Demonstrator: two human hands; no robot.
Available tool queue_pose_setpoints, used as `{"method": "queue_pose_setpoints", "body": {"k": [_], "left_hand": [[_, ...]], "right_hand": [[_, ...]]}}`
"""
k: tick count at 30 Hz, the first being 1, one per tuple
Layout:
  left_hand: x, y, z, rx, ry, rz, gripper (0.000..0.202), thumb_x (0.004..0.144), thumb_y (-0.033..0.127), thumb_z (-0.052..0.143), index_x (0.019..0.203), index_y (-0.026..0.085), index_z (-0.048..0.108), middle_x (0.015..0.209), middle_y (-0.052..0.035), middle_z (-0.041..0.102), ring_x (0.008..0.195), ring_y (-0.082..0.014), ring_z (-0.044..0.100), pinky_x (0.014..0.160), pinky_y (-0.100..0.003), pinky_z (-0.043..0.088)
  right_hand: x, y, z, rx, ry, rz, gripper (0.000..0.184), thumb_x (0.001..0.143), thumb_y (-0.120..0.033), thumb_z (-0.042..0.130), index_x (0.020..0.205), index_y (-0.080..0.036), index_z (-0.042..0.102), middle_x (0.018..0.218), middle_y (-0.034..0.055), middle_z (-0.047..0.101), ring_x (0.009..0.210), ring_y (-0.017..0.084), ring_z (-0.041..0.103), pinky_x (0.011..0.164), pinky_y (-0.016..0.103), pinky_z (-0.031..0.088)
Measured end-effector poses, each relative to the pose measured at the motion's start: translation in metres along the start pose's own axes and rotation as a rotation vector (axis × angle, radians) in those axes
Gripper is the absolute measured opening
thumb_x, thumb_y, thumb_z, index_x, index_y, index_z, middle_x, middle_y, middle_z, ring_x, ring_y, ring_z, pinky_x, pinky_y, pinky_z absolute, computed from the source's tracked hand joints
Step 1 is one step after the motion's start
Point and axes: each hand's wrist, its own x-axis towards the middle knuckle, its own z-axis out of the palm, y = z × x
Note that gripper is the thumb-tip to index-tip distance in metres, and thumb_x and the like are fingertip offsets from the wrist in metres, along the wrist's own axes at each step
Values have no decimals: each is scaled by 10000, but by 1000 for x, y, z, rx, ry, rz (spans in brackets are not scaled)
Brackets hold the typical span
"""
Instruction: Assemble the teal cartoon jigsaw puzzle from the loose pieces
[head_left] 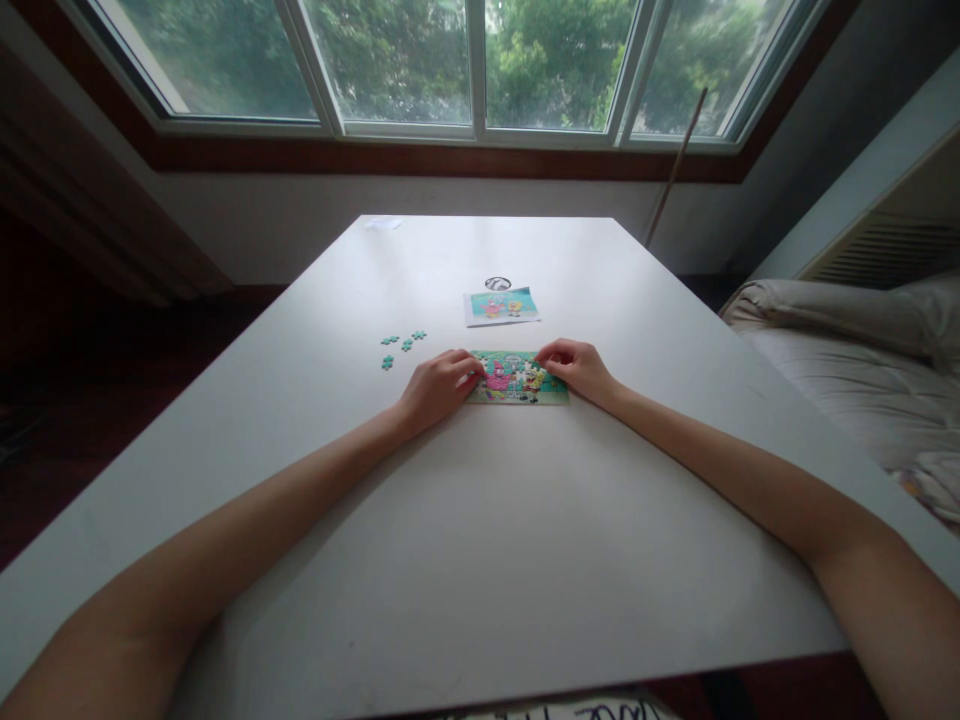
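Note:
A small colourful jigsaw puzzle (516, 380) lies flat on the white table (480, 520), mostly assembled with a few gaps. My left hand (439, 385) rests on its left edge with fingers curled, fingertips pressing on the pieces. At the puzzle's upper right corner is my right hand (577, 365), its fingers bent and pinched on the edge. Several loose teal puzzle pieces (401, 347) lie to the left of my left hand. A reference picture card (501, 305) lies just beyond the puzzle.
A small round dark object (497, 283) sits behind the card. A scrap of white paper (383, 224) lies at the table's far edge. A bed with pale bedding (847, 350) is on the right, windows ahead, a thin stick (675, 170) leans by the wall.

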Motion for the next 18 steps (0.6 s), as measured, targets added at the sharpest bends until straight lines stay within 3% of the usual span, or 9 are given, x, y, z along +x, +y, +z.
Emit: {"method": "queue_pose_setpoints", "body": {"k": [18], "left_hand": [[1, 1, -1, 13, -17, 4, 166, 881, 210, 513, 889, 223, 678, 927, -11, 681, 850, -144, 630, 734, -228, 488]], "right_hand": [[-1, -6, -1, -97, -24, -94, 166, 712, -162, 564, 765, -189, 719, 787, 23, 689, 656, 123, 560, 636, 254, 431]]}}
